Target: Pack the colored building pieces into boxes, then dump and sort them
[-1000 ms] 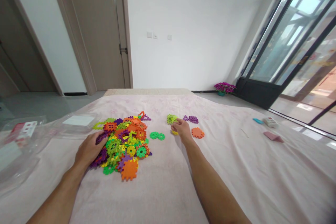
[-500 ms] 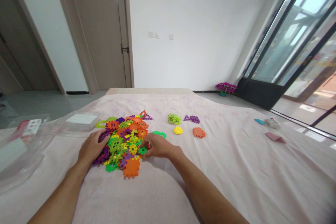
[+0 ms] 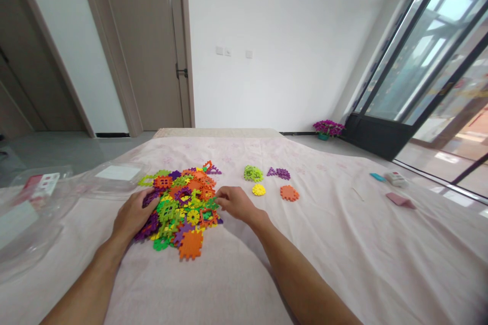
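A heap of notched plastic building pieces point(image 3: 166, 210) in orange, green, purple and yellow lies on the pink cloth. My left hand point(image 3: 131, 216) rests against the heap's left edge, thumb and fingers apart, touching purple pieces point(image 3: 148, 227). At the heap's right edge my right hand point(image 3: 234, 203) is closed in a pinch, with a green piece point(image 3: 212, 203) at its fingertips. Just below the fingers lies an orange square frame piece point(image 3: 209, 218). An orange square piece point(image 3: 191, 245) sits at the heap's near edge.
Right of the heap are green pieces point(image 3: 253, 173), purple pieces point(image 3: 282, 173), yellow pieces point(image 3: 258, 190) and orange pieces point(image 3: 289, 193) in small groups. Clear plastic packaging point(image 3: 57, 223) lies at the left. A pink cloth scrap point(image 3: 399, 200) and a blue item point(image 3: 377, 176) lie far right.
My right hand has moved slightly up and right, baring the orange frame piece at the heap's edge. The green piece right of the heap no longer shows. My left hand stays put.
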### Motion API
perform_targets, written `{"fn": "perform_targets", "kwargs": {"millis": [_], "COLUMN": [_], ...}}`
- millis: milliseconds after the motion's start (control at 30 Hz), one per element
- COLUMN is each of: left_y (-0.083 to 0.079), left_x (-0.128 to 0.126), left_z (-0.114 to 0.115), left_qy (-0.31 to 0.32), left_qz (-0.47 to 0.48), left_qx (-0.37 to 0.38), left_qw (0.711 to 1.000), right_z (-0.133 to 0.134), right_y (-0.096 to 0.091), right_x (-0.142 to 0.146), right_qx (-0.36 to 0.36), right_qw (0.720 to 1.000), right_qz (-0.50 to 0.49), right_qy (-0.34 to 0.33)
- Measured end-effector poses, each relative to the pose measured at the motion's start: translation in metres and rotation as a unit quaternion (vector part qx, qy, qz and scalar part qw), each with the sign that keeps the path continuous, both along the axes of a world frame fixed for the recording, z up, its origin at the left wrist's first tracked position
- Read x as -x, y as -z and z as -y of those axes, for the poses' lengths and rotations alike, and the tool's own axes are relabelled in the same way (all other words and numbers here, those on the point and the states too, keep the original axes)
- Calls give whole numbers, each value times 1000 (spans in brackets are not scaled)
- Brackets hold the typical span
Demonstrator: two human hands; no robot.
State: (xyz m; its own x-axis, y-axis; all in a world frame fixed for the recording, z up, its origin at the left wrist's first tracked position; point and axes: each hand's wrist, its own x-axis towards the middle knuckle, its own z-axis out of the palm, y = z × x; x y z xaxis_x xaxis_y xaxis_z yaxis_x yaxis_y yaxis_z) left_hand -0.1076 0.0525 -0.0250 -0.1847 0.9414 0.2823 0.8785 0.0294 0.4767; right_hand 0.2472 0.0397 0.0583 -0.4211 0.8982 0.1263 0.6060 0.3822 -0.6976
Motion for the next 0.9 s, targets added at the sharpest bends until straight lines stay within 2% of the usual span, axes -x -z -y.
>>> {"fn": "perform_targets", "kwargs": {"millis": [167,367,433,567,700,800,900], "left_y": [-1,-3,-2,-1,-1,0,0], "left_x": [-1,-3,-3,-2,-2,-2,-2], "left_z": [0,1,1,1,1,0,1], "left_qy": [-3,-8,-6,-3,-5,-5,-1], "left_qz": [-1,-3,-4,-3,-3,-4,-5], "left_qx": [5,7,7,-5,-12,-11,-4], "left_qw": [1000,1000,1000,1000,1000,1000,1000], "right_z": [-17,-25,-23,-13,0,5,5], "right_y": [6,10,10,10,10,10,8], "right_x": [-21,-40,-38,-20,-1,5,5], "right_qx": [-13,-55,-59,-30,-40,-70,-71], "right_qw": [992,974,980,999,992,979,978], "right_qz": [11,59,54,21,73,128,143], "right_qy": [127,212,180,26,-99,-142,-138]}}
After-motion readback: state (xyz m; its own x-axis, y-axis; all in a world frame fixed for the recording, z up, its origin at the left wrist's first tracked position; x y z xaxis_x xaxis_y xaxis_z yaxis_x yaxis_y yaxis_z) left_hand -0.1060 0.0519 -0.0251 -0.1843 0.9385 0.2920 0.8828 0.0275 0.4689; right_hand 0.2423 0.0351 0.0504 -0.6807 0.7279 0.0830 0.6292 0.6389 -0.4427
